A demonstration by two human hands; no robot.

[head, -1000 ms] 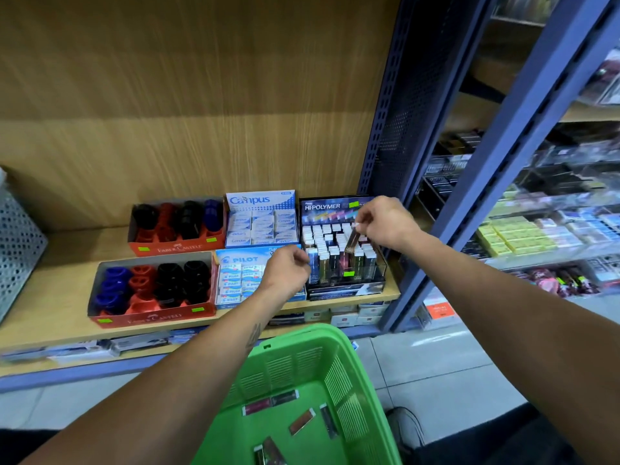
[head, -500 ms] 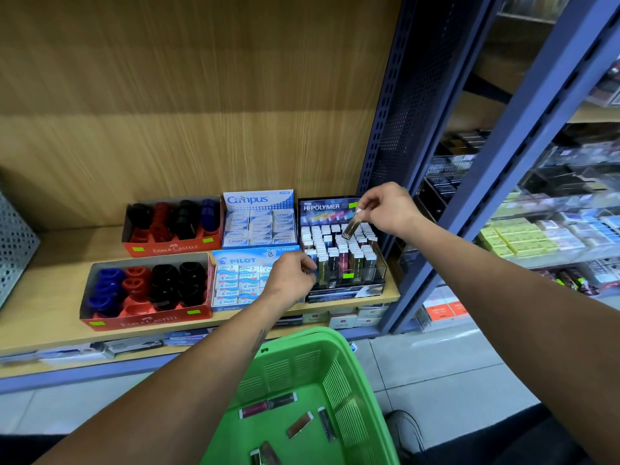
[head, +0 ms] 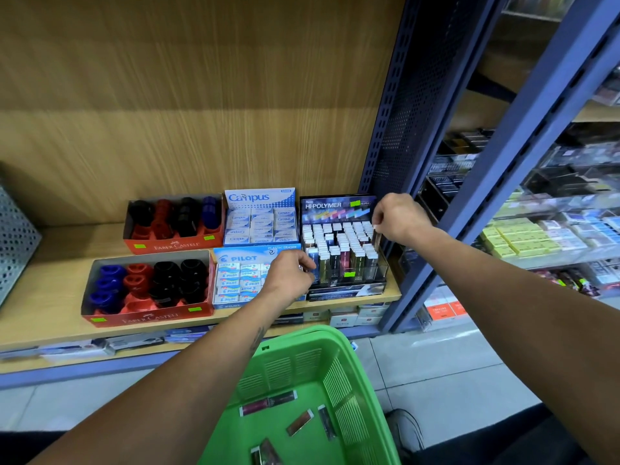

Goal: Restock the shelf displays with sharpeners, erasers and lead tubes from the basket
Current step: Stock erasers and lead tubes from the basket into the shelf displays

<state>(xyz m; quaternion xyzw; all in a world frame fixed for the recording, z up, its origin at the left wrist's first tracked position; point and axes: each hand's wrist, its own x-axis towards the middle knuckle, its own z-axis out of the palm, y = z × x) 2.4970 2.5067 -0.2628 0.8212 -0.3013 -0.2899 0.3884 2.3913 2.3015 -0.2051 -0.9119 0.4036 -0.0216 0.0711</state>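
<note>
The Hi-Polymer lead tube display [head: 339,250] stands at the right end of the wooden shelf [head: 60,263]. My right hand [head: 399,218] pinches a lead tube [head: 378,238] upright at the display's right edge. My left hand [head: 288,273] has its fingers curled against the display's front left corner; what they hold is hidden. Below my arms is the green basket [head: 335,333], with several loose lead tubes [head: 268,402] on its floor. Two red sharpener boxes [head: 147,286] and the Pilot [head: 235,280] and Campus [head: 261,223] eraser boxes sit left of the display.
A blue steel upright [head: 469,213] rises just right of the display, close to my right wrist. Beyond it are more stocked shelves [head: 543,236]. A perforated metal bin [head: 15,239] stands at the shelf's far left. Flat packs lie on the lower shelf [head: 84,347].
My right hand lifted a lead tube from the middle of the display and carried it to the right edge. My left hand stayed at the front left corner.
</note>
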